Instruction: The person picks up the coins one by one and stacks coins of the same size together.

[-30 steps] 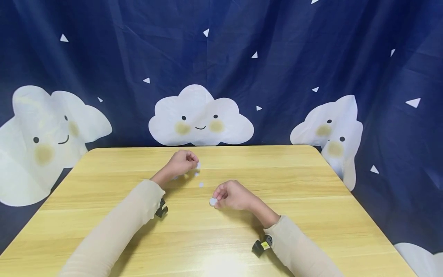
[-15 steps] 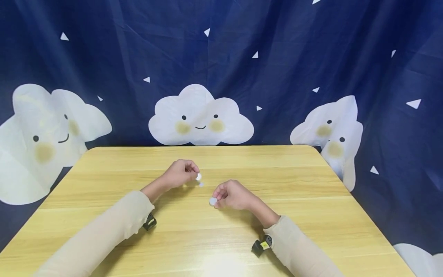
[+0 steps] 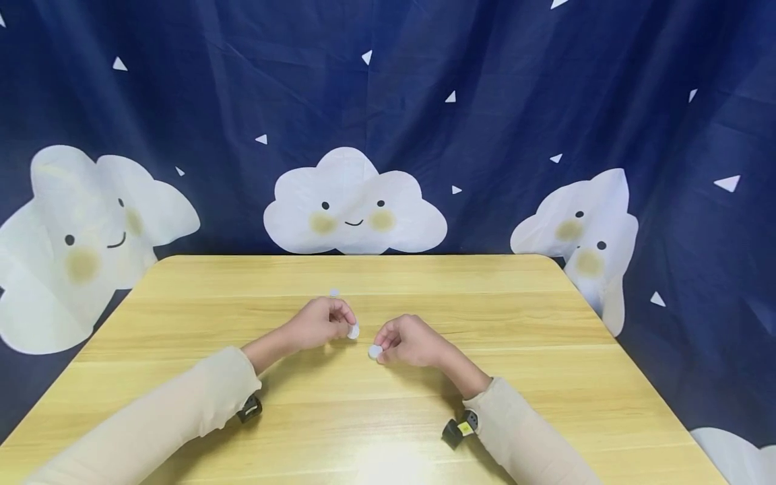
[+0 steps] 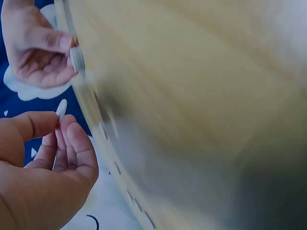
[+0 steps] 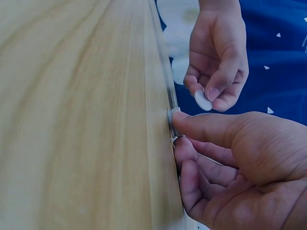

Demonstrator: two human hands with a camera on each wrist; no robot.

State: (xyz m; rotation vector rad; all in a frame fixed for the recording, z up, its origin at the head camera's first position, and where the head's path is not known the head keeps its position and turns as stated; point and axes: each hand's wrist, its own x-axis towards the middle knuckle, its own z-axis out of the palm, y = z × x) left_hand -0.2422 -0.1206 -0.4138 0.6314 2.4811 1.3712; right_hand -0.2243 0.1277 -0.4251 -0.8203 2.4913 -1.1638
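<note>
Between thumb and fingertips, my left hand (image 3: 318, 325) pinches a small white disc (image 3: 353, 331), held up edge-on in the left wrist view. My right hand (image 3: 412, 342) grips a short stack of similar white discs (image 3: 375, 351), low at the tabletop; the layered edges show in the left wrist view, where the stack (image 4: 77, 59) sits at the thumb tip. The left hand's disc (image 5: 203, 100) hangs just beyond the stack in the right wrist view, apart from it.
Another white disc (image 3: 334, 293) lies on the wooden table (image 3: 485, 303) behind the left hand. Several thin discs (image 4: 117, 167) lie along the tabletop in the left wrist view. A dark blue curtain (image 3: 400, 121) with cloud prints stands behind the table.
My left hand has come nearer and slightly right with its disc, closer to the stack. A disc on the table behind it now shows. My right hand has stayed in place.
</note>
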